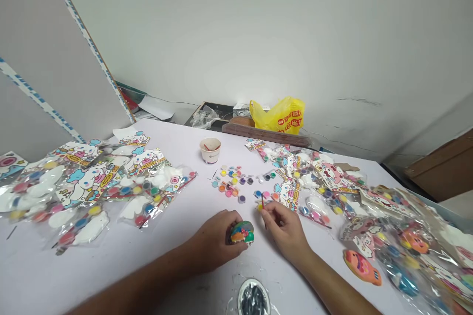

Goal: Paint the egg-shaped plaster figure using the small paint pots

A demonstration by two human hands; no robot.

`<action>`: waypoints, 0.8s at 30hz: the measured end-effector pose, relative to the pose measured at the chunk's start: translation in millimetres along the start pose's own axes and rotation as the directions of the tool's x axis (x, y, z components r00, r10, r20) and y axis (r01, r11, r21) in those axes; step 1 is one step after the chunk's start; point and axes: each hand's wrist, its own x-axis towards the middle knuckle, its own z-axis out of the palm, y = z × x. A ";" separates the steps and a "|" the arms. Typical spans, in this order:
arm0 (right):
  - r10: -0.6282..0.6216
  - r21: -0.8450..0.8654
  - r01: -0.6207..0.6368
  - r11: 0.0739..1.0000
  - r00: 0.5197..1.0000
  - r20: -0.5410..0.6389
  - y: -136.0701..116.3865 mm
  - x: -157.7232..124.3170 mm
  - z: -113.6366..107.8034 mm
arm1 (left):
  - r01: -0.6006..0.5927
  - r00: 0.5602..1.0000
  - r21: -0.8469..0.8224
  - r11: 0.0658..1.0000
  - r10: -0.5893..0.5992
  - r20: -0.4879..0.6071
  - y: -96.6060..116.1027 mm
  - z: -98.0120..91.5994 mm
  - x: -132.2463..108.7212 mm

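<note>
My left hand (218, 240) is closed around a small painted figure (242, 233) in green, orange, red and blue, near the table's front. My fingers hide part of it. Just to its right, my right hand (284, 229) pinches a thin, dark red paintbrush (262, 202), held upright with its tip pointing down. Brush and figure are apart. Beyond both hands lie several small paint pots (234, 182) in many colours. A paper cup (210, 150) with brushes in it stands farther back.
Bagged paint kits (92, 182) cover the table's left side, and more bagged kits (328, 182) spread over the right. A painted orange-pink fish-like piece (362, 267) lies at right. An oval black-and-white object (253, 298) sits at the front edge. Behind the table is a yellow plastic bag (279, 115).
</note>
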 end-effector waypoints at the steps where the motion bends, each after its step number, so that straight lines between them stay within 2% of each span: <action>1: -0.013 -0.029 0.013 0.999 1.000 0.004 -0.3 -0.5 0.2 | -0.002 1.000 -0.001 1.000 0.002 -0.002 -0.7 0.2 0.0; 6: -0.018 -0.067 0.018 0.998 1.000 0.006 -3.5 -2.1 2.1 | -0.013 1.000 0.006 1.000 0.013 -0.001 -2.5 -0.9 1.3; 9: -0.039 -0.086 0.037 0.996 0.999 -0.013 -6.2 2.7 -8.0 | -0.012 1.000 0.007 1.000 0.012 0.006 -2.2 -2.6 1.7; 11: -0.068 -0.137 0.061 0.989 0.997 -0.048 -8.1 10.4 -23.3 | -0.010 1.000 0.006 1.000 0.010 0.015 -1.7 -3.6 1.7; 15: -0.042 -0.214 0.019 0.977 0.994 -0.104 -15.6 34.1 -63.4 | 0.000 1.000 0.007 1.000 0.000 0.024 -0.8 -4.0 1.4; 18: -0.056 -0.383 0.044 0.923 0.998 -0.021 -28.8 55.6 -88.9 | 0.009 1.000 0.007 1.000 -0.009 0.029 -0.1 -3.5 1.5; 21: -0.060 -0.454 0.081 0.887 0.996 0.060 -45.1 77.1 -109.3 | 0.015 0.999 0.007 1.000 -0.015 0.033 0.3 -3.7 2.0; 24: -0.035 -0.464 0.045 0.885 0.999 0.030 -54.6 93.6 -125.8 | 0.031 0.999 0.003 1.000 -0.031 0.035 1.2 -4.9 2.2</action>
